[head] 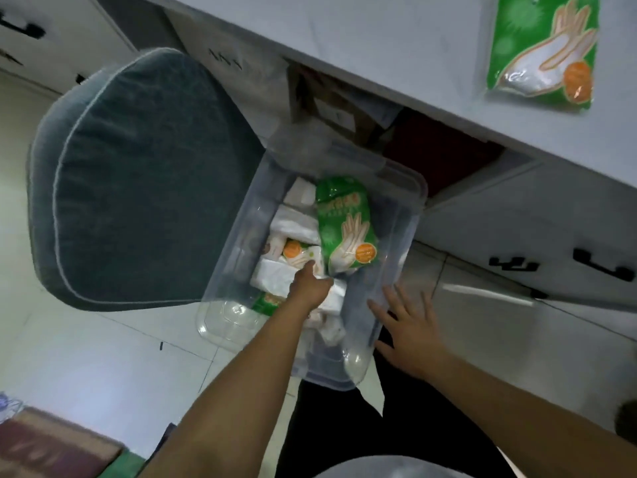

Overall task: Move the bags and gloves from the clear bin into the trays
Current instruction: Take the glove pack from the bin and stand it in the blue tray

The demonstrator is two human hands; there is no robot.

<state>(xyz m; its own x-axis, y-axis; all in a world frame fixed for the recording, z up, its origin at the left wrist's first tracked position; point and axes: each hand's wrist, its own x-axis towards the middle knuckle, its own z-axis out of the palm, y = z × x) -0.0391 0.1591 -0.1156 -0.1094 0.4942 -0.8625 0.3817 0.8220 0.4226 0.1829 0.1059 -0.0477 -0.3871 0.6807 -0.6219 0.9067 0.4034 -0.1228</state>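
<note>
Gloves [348,229] in bin [406,236]: light, slippery packs; my left hand [308,288] grips one, right hand [410,326] spread beside bin.

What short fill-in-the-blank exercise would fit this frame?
1. The left hand reaches into the clear ____.
2. The right hand, fingers spread, is at the bin's ____ wall.
3. A green glove pack lies on the white ____.
4. The seat beside the bin is a ____.

Missing words: bin; outer; counter; chair
</note>
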